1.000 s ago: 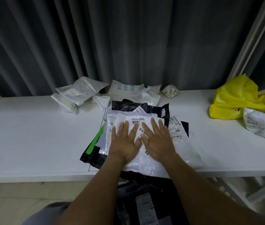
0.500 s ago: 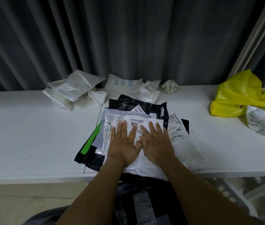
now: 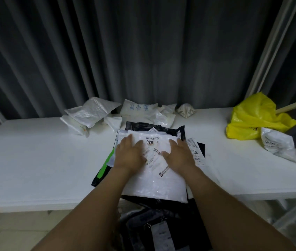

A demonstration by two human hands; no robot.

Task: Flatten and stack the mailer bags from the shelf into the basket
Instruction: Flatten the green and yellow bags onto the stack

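A white mailer bag point(image 3: 159, 180) with a "936" label lies on top of a pile of flattened bags, white and black point(image 3: 161, 128), at the near edge of the white shelf point(image 3: 34, 160). My left hand point(image 3: 129, 154) presses flat on the bag's left part. My right hand point(image 3: 178, 153) presses flat on its right part, fingers straight. The two hands lie apart with the label between them. Crumpled white bags point(image 3: 91, 112) wait at the back of the shelf. A basket corner point(image 3: 292, 225) shows below the shelf at the lower right.
A yellow plastic bag point(image 3: 256, 118) and a white printed bag point(image 3: 277, 144) sit at the right of the shelf. A small crumpled wad point(image 3: 186, 110) lies by the grey curtain. Dark bags point(image 3: 154, 223) hang below the shelf edge in front of me.
My hands, side by side and touching before, have slid apart across the white bag, the left one leftward and the right one rightward, uncovering the label.
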